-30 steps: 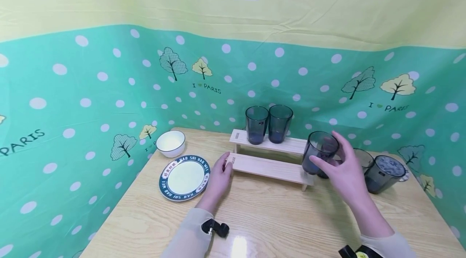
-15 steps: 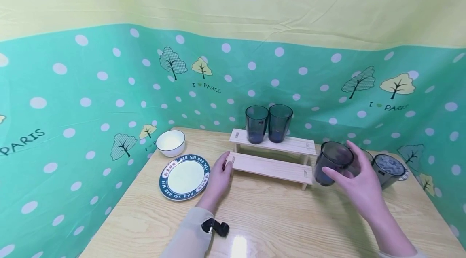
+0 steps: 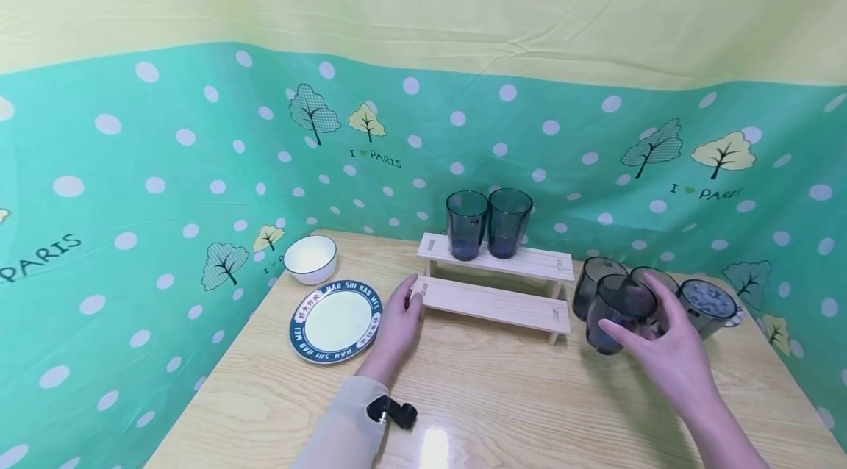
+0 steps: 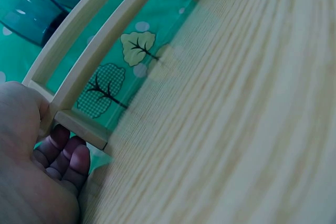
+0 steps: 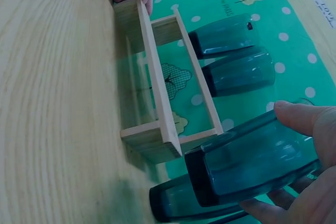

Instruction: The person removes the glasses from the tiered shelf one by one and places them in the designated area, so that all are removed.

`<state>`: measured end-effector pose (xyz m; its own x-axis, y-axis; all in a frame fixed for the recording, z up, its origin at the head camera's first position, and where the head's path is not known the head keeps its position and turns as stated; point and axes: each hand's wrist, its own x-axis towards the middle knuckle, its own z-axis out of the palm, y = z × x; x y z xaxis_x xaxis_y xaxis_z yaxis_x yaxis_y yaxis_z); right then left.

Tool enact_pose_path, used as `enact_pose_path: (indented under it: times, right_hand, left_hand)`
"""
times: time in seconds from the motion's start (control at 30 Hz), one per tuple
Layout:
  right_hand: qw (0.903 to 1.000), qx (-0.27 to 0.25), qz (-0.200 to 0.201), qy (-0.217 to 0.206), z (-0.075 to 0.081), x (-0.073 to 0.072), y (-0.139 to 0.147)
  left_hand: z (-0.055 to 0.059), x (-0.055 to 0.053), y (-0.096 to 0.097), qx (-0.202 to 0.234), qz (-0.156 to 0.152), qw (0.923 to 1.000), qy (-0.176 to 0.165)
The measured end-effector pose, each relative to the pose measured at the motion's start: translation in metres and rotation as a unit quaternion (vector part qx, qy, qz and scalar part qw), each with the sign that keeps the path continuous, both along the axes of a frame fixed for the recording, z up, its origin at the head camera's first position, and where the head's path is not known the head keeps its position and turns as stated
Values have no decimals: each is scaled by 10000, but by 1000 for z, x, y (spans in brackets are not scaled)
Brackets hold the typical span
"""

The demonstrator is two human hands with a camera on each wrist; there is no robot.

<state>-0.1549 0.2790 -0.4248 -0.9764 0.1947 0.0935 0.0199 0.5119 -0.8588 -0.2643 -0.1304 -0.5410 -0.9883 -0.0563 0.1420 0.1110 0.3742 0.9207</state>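
My right hand (image 3: 678, 362) holds a dark glass tumbler (image 3: 615, 314) by its sides, thumb and fingers around it. In the right wrist view this tumbler (image 5: 247, 161) is tilted in the picture and clear of the two-step wooden rack (image 5: 157, 77). My left hand (image 3: 397, 326) grips the left end of the rack's lower step (image 3: 490, 305). The left wrist view shows that hand's fingers (image 4: 76, 163) curled beneath the rack's end. On the upper step stand two similar tumblers, a left one (image 3: 466, 230) and a right one (image 3: 509, 226).
More dark tumblers stand right of the rack, including a near one (image 3: 585, 292) and a far-right one (image 3: 706, 307) with a blue-white pattern showing through. A white bowl (image 3: 309, 261) and a green-rimmed plate (image 3: 336, 323) lie left. A patterned cloth (image 3: 198, 160) hangs behind the table.
My right hand has carried its tumbler rightward and toward me, away from the rack's right end. Another tumbler behind it now shows. My left hand stays at the rack's left end.
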Motion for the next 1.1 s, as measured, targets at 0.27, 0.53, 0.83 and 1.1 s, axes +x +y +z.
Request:
enact_pose_path:
  times: [0.27, 0.53, 0.83, 1.1]
  right_hand:
    - [9992, 252, -28, -297, -10, -2, 2]
    - [9989, 249, -2, -408, -24, -4, 1]
    - [9988, 213, 6, -447, -36, -7, 2]
    - [9987, 111, -34, -494, -42, -11, 3]
  left_hand:
    - [0, 0, 0, 15, 7, 10000, 41]
    - [-1, 0, 0, 37, 17, 10000, 1]
    - [-2, 0, 1, 61, 18, 10000, -8]
    - [-2, 0, 1, 143, 11, 9999, -28]
